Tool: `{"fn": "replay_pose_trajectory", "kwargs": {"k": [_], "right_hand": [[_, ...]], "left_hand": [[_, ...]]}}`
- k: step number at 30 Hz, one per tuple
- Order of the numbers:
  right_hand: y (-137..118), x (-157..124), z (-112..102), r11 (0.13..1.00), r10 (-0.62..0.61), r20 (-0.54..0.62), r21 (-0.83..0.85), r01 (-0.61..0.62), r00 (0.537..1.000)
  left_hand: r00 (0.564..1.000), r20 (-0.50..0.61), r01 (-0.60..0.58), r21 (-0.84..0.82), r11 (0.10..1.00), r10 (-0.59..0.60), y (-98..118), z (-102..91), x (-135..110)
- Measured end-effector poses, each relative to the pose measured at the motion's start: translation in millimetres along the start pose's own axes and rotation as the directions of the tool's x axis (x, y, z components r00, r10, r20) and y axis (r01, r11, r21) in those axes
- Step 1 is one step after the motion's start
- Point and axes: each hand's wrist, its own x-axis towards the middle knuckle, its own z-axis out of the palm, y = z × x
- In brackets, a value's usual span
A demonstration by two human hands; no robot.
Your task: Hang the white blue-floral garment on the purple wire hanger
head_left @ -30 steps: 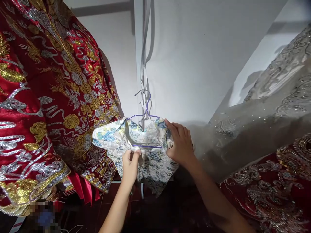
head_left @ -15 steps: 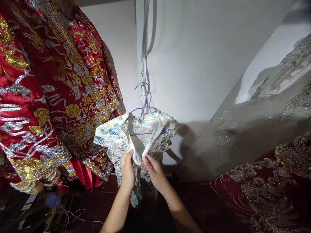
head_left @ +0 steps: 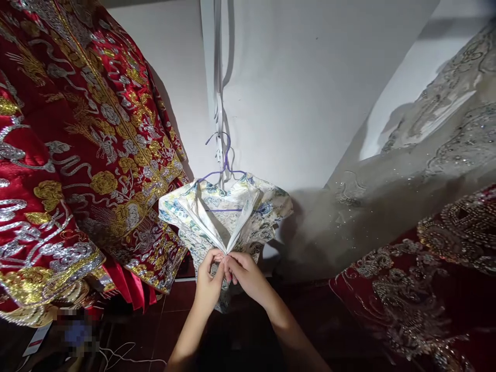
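A short-sleeved dress [head_left: 267, 206] with a blue, yellow and white floral print hangs on a purple wire hanger [head_left: 228, 166]. Its front faces me with a V-shaped opening, pale along the edges. At the bottom of that V, my left hand [head_left: 210, 276] pinches the left edge between thumb and fingers. My right hand [head_left: 243, 274] is closed on the other edge, its fingertips touching those of the left. Whatever small fastening lies between the fingertips is hidden. Below the hands, the dress falls into shadow.
A red jacket [head_left: 112, 150] with gold and silver embroidery hangs close on the left. Sheer beaded fabric [head_left: 387, 191] and a dark red beaded garment [head_left: 411, 294] are on the right. White straps [head_left: 218, 67] hang down the wall. A white cable [head_left: 127, 356] lies at lower left.
Both hands have drawn the opening's edges together, so its rounded lower end is now a narrow V. The fingertips now meet, and the dress looks spread wider.
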Motion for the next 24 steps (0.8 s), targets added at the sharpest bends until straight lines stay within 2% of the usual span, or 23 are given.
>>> {"fn": "replay_pose_trajectory", "kwargs": {"k": [4, 8, 11, 14, 16, 18, 21, 23, 24], "right_hand": [[-15.5, 6.2, 1.0, 0.998, 0.058, 0.094, 0.011, -0.059, 0.994], [-29.6, 18.1, -0.6, 0.998, 0.056, 0.064, 0.001, -0.056, 0.996], [-59.3, 34.6, -14.5, 0.996, -0.042, -0.079, 0.069, 0.048, 0.996], [-108.1, 51.4, -32.1, 0.974, -0.204, -0.221, 0.053, 0.22, 0.954], [-136.7, 57.9, -37.1, 0.956, -0.278, -0.239, 0.028, 0.293, 0.93], [-151.2, 59.0, -34.7, 0.946, -0.32, -0.198, -0.008, 0.324, 0.927], [-147.5, 54.2, -25.7, 0.943, -0.334, -0.143, -0.058, 0.329, 0.932], [-139.9, 49.6, -22.2, 0.945, -0.325, -0.139, -0.075, 0.317, 0.935], [-137.9, 47.2, -21.6, 0.947, -0.32, -0.135, -0.084, 0.311, 0.938]], "left_hand": [[0.998, 0.054, 0.039, -0.043, 0.998, -0.037, 9.8, -0.2, 6.7], [0.998, 0.055, 0.009, 0.012, 1.0, -0.01, 15.2, -2.1, 11.7], [0.998, 0.018, -0.06, 0.077, 0.995, 0.059, 13.6, 0.3, 12.5], [0.994, 0.052, -0.098, 0.13, 0.987, 0.092, 10.5, 4.9, 13.0], [0.99, 0.1, -0.111, 0.156, 0.981, 0.096, 10.0, 6.4, 14.7], [0.985, 0.138, -0.123, 0.167, 0.978, 0.1, 14.2, 3.9, 19.0], [0.978, 0.172, -0.145, 0.169, 0.975, 0.116, 37.7, -9.9, 32.8], [0.972, 0.13, -0.219, 0.188, 0.957, 0.197, 66.9, -22.6, 46.8], [0.955, 0.072, -0.295, 0.218, 0.93, 0.286, 84.0, -28.1, 54.7]]}}
